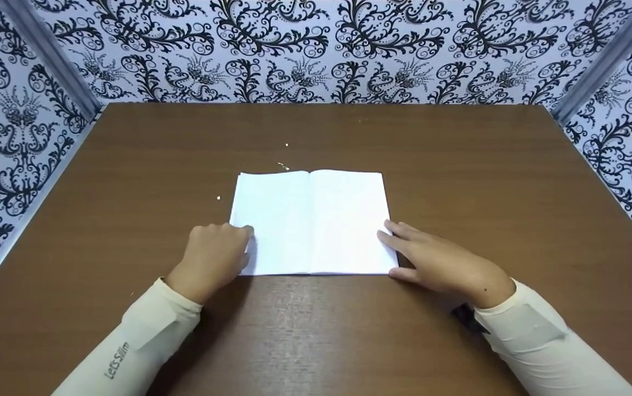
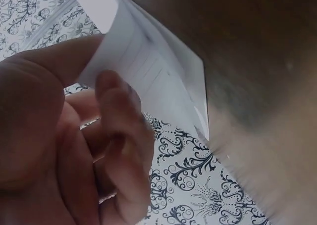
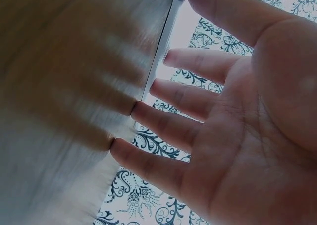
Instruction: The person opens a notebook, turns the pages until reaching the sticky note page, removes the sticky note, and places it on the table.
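A notebook (image 1: 349, 214) lies open on the table, two blank-looking white pages facing up in the head view. At its left edge, my left hand (image 1: 211, 258) has its fingers curled and pinches the edge of a page between thumb and forefinger. In the left wrist view that page (image 2: 136, 69) bends up and shows faint ruled lines. My right hand (image 1: 442, 264) is spread at the lower right edge of the notebook. Its straight fingers touch the page margin and the tabletop, as the right wrist view shows, with nothing gripped.
The brown wooden table (image 1: 459, 148) stretches around the notebook on all sides. A few small white scraps (image 1: 284, 165) lie on it beyond and left of the notebook. Black-and-white patterned walls (image 1: 316, 49) border the far side and both sides.
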The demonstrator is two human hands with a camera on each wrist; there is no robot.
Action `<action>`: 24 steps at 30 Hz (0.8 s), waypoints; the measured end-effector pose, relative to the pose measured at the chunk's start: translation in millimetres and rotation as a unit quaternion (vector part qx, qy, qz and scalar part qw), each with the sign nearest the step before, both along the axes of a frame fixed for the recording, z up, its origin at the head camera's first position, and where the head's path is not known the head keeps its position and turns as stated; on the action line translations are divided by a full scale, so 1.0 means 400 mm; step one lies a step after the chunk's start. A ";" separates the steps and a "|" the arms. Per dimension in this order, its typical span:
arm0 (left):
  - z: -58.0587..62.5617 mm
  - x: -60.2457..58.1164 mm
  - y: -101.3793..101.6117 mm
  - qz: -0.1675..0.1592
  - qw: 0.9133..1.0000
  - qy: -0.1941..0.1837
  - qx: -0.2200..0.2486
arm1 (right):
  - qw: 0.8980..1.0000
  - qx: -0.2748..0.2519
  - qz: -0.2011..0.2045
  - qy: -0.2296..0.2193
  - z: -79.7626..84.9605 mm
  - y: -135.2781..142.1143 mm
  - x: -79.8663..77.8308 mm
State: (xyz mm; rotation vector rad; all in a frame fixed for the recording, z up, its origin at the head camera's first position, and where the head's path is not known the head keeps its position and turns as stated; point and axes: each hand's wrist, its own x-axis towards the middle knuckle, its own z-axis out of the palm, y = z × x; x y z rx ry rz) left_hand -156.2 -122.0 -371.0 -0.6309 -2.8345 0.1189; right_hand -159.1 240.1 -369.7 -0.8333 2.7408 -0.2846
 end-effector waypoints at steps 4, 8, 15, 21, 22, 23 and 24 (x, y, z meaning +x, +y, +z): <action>0.012 0.007 -0.002 0.005 0.999 -0.002 -0.045 | 1.000 0.000 -0.003 -0.006 0.002 0.000 0.001; 0.017 0.003 0.003 0.009 0.999 -0.014 -0.048 | 1.000 0.000 -0.008 -0.012 0.004 -0.002 0.002; 0.016 -0.011 0.022 0.007 1.000 -0.014 -0.005 | 1.000 0.000 0.000 -0.005 0.003 -0.003 0.001; 0.017 -0.019 0.061 -0.020 1.000 0.012 0.020 | 1.000 0.002 -0.003 -0.010 0.003 -0.003 0.000; 0.018 -0.021 0.070 -0.023 0.999 0.012 0.025 | 1.000 0.002 -0.002 -0.009 0.003 -0.003 0.000; 0.019 -0.022 0.079 -0.028 0.999 0.009 0.031 | 1.000 0.002 -0.003 -0.010 0.004 -0.003 0.000; 0.020 -0.024 0.089 -0.031 0.999 0.004 0.035 | 1.000 0.002 -0.003 -0.010 0.004 -0.003 0.001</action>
